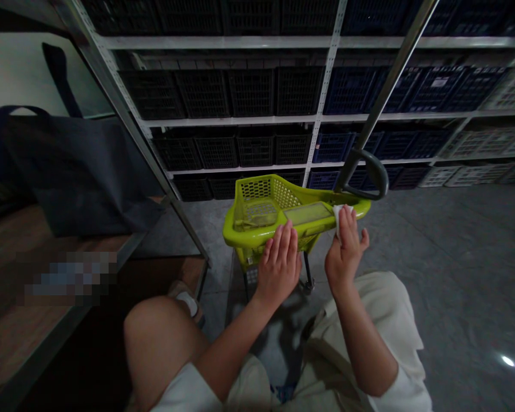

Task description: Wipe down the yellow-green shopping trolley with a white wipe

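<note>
A yellow-green plastic shopping cart point(257, 236) stands in front of my knees, with a perforated basket and a thick rounded rim. My left hand point(281, 263) lies against the near rim, fingers stretched out and holding nothing. In my right hand point(345, 252) is a white wipe point(337, 216), which its fingers press onto the rim near the right end; whether it is paper or cloth I cannot tell. Between the hands, a pale flat panel point(309, 213) is set into the rim. A grey loop handle point(375, 174) rises at the cart's right end, beside a metal pole point(395, 80).
Behind the cart, white metal shelves point(240, 121) hold black crates point(251, 91), blue crates point(347, 91) and white crates point(476, 140). To the left, a dark bag point(86, 171) sits on a wooden bench point(4, 246) with a metal frame. Grey floor point(463, 246) extends to the right.
</note>
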The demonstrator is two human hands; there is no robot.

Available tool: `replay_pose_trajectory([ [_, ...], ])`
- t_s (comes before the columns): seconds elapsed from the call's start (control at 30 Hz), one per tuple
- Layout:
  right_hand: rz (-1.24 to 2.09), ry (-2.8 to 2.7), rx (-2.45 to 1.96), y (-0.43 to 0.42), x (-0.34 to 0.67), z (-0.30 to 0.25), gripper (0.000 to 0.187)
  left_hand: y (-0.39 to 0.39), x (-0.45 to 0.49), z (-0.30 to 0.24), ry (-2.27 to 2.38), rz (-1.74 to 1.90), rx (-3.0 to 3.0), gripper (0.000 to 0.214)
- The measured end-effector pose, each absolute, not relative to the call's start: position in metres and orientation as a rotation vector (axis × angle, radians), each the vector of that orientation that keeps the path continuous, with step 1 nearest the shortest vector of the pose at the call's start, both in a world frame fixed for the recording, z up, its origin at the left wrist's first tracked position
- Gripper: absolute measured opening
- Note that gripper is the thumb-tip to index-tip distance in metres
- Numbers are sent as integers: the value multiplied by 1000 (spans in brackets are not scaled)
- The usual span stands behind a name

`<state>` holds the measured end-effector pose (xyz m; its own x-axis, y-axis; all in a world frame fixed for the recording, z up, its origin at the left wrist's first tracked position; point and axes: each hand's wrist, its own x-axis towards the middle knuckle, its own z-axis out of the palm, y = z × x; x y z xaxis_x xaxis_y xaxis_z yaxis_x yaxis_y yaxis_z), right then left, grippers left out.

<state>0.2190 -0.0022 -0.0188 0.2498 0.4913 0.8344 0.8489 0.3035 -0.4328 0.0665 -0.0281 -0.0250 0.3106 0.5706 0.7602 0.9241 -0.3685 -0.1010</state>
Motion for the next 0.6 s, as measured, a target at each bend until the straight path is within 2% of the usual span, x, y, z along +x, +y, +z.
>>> replay_pose_trajectory([
  [0.17, -392, -1831, -1088, -26, 185, -14, 69, -27, 67, -28, -1364, -876, -2000, 57],
  [0.43, -350, -1402, -1333, 0, 232, -15, 63, -28, 66, -24, -1319, -856, -2037, 62],
  [0.6, -369, -1737, -1153, -22, 191, -13, 66, -26, 68, -28, -1344, -887, -2009, 59],
])
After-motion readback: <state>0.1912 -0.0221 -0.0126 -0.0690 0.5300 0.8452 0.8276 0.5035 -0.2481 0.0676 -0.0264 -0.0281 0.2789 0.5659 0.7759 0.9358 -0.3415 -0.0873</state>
